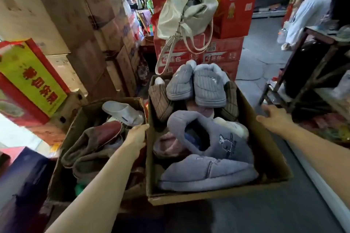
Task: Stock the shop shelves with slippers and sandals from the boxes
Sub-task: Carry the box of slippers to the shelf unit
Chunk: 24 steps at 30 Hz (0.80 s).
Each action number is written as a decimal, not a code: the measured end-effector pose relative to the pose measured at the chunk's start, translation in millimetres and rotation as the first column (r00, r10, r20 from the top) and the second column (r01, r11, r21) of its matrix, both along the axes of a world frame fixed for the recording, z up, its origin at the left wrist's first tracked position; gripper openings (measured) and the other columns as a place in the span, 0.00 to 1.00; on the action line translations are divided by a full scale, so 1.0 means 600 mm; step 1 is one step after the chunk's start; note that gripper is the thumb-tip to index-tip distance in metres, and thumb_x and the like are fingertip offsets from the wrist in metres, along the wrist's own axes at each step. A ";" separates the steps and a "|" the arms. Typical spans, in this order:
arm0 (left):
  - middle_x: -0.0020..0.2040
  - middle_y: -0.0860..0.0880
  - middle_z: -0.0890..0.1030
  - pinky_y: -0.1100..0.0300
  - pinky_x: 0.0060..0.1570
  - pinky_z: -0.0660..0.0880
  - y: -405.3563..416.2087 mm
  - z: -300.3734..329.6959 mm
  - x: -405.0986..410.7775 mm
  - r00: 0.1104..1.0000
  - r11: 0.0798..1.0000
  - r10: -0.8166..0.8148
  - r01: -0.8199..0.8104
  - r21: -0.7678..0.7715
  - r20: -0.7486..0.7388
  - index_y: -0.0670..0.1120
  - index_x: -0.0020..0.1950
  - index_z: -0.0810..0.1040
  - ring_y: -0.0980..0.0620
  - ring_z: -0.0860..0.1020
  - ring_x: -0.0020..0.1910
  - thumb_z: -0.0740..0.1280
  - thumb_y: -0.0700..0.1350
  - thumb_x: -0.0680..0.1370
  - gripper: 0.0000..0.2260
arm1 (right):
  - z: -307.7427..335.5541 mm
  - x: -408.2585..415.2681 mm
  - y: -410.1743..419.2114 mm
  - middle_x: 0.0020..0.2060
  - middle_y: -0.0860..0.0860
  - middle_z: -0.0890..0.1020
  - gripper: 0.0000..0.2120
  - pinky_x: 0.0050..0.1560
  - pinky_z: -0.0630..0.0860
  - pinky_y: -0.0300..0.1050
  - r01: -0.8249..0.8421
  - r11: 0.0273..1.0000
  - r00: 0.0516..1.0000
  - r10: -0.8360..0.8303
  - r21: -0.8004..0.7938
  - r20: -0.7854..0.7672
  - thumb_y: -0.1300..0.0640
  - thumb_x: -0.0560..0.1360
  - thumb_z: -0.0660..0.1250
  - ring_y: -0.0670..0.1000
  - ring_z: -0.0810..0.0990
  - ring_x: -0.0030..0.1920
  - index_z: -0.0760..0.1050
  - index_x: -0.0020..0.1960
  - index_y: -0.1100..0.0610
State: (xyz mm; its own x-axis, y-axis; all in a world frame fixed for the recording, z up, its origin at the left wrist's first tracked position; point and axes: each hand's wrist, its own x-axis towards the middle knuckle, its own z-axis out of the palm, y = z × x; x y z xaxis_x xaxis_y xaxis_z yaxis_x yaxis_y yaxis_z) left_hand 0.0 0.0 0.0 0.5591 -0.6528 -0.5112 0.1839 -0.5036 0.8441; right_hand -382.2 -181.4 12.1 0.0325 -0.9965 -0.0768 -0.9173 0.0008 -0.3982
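Two cardboard boxes sit side by side on the shop floor. The larger box (269,149) on the right is heaped with plush slippers: a grey-blue pair with a rabbit stitched on the side (212,149) lies nearest, a second grey ribbed pair (197,85) rests on top at the far end, and brown ribbed slippers (161,98) are tucked beneath them. The person's left hand (136,136) is on the left wall of this box, right where it meets the smaller box (75,125); its fingers are curled over the edge out of my sight, so I cannot tell how they lie. The right hand (274,118) rests at the box's right rim, fingers fairly straight and slightly spread, thumb pointing inward.

The smaller box holds a white sandal (123,112), a dark red slipper (108,132) and brownish ones. Behind the boxes stand stacked red cartons (223,53) with a pale handbag (185,9) perched on them. Brown cartons (62,21) tower on the left. Another person (310,11) bends over at the far right.
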 end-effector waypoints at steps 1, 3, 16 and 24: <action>0.52 0.42 0.82 0.50 0.55 0.77 -0.014 -0.008 0.002 0.999 1.000 -0.017 0.016 0.026 0.032 0.45 0.53 0.81 0.44 0.80 0.51 0.64 0.48 0.79 0.10 | -0.004 0.000 -0.012 0.63 0.63 0.75 0.22 0.60 0.73 0.54 0.015 0.999 1.000 -0.015 0.035 0.018 0.50 0.74 0.68 0.63 0.74 0.62 0.73 0.65 0.57; 0.52 0.40 0.82 0.45 0.59 0.77 -0.038 -0.015 -0.001 0.996 0.997 -0.031 0.025 0.067 0.083 0.42 0.56 0.80 0.41 0.81 0.52 0.65 0.48 0.78 0.12 | -0.012 -0.002 -0.037 0.59 0.64 0.78 0.19 0.57 0.75 0.54 0.000 0.990 0.997 -0.011 0.141 0.077 0.52 0.75 0.69 0.63 0.77 0.57 0.74 0.59 0.64; 0.54 0.37 0.81 0.51 0.49 0.73 -0.078 -0.083 0.015 0.690 0.894 -0.327 0.003 0.448 0.646 0.43 0.56 0.80 0.36 0.78 0.54 0.61 0.53 0.80 0.16 | -0.094 0.007 -0.082 0.52 0.58 0.80 0.14 0.45 0.75 0.50 -0.068 0.983 0.981 0.097 0.172 -0.169 0.45 0.75 0.63 0.60 0.79 0.52 0.76 0.53 0.54; 0.52 0.36 0.82 0.50 0.47 0.74 -0.042 -0.087 0.005 0.597 0.921 -0.321 0.015 0.389 0.736 0.42 0.54 0.81 0.35 0.79 0.51 0.61 0.51 0.80 0.15 | -0.093 -0.009 -0.035 0.45 0.54 0.81 0.11 0.45 0.78 0.50 -0.015 0.998 0.981 0.026 0.061 -0.190 0.45 0.73 0.62 0.59 0.80 0.46 0.75 0.47 0.52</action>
